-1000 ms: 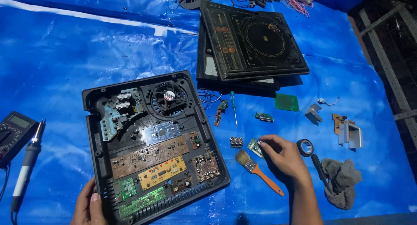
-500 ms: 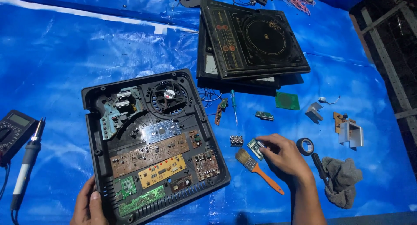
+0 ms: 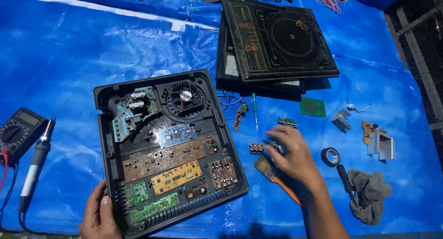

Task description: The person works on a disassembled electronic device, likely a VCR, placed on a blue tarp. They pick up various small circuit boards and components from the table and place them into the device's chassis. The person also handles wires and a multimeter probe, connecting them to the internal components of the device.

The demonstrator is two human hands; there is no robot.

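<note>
Where the right hand (image 3: 295, 158) reaches down, its fingers bend over some small parts, and I cannot tell if they pinch one, because the hand hides them. A little dark block (image 3: 256, 148) peeks out just beside the fingertips. Under the wrist lies a brush (image 3: 270, 170) with an orange handle, half covered by the arm.

The left hand (image 3: 99, 216) is cut off at the bottom edge. Its fingers grip the near corner of the open black case (image 3: 108, 142), thumb on top. Inside the case sit a round fan (image 3: 184, 97), a brown board (image 3: 164, 159), a yellow board (image 3: 176, 177) and green boards (image 3: 153, 207), too small to make out well.

Farther away, two flat black cooker tops (image 3: 281, 38) lie stacked, so the lower one is mostly hidden. A small green square board (image 3: 313, 106) lies near them. On the far left, a meter (image 3: 20, 128) is cut off by the edge, next to a soldering iron (image 3: 37, 163). A roll of black tape (image 3: 330, 156) and a grey rag (image 3: 371, 195) lie to the right on the blue sheet (image 3: 69, 59).
</note>
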